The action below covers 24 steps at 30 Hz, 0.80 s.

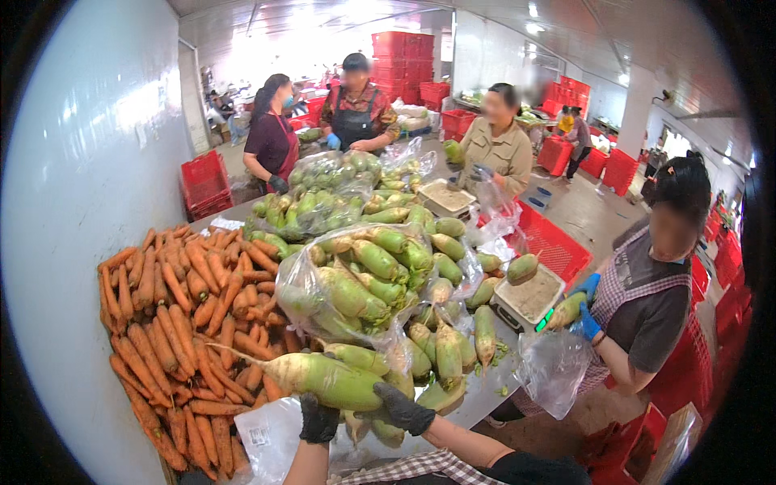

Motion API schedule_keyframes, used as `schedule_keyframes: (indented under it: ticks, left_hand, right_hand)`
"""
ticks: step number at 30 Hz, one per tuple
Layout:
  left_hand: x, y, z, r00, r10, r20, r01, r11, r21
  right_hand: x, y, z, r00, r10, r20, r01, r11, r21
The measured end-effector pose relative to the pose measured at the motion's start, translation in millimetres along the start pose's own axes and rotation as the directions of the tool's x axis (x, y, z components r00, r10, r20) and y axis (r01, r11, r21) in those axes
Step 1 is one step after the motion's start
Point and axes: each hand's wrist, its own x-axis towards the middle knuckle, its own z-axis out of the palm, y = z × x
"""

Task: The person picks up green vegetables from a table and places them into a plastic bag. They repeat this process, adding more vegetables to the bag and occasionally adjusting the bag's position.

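A large green radish [327, 381] with a long thin root lies across both my hands, which wear black gloves. My left hand [318, 418] holds it from below near its middle. At its right end, the fingers of my right hand [403, 407] are round it. Below and left of the radish, a clear plastic bag [273, 433] with a printed label lies on the table's near edge. Beyond my hands, a big clear bag of green radishes [357, 282] stands among loose radishes [448, 357]. A wide heap of carrots [182, 321] covers the left side.
At the right, a person with blue gloves holds a radish [565, 310] beside a scale [528, 297]. Several people stand at the far side, near a second scale [447, 197]. Red crates [206, 182] are stacked by the white wall [79, 242], and a red crate [555, 242] stands beyond the nearer scale.
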Motion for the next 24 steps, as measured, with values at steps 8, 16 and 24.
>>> schedule_keyframes:
  ticks: [8,16,24]
  left_hand:
    - [13,-4,11,0.986,0.106,-0.132,-0.1,0.994,0.049]
    - [-4,19,7,0.966,0.1,-0.236,-0.104,0.995,-0.005]
    - [-20,51,-5,0.859,0.44,-0.261,-0.377,0.889,0.259]
  right_hand:
    - [3,7,-12,0.95,-0.284,0.127,0.272,0.561,-0.782]
    - [15,-24,-1,0.931,-0.241,0.276,0.354,0.398,-0.847]
    - [62,-191,-6,0.675,-0.731,0.101,0.15,0.001,-0.989]
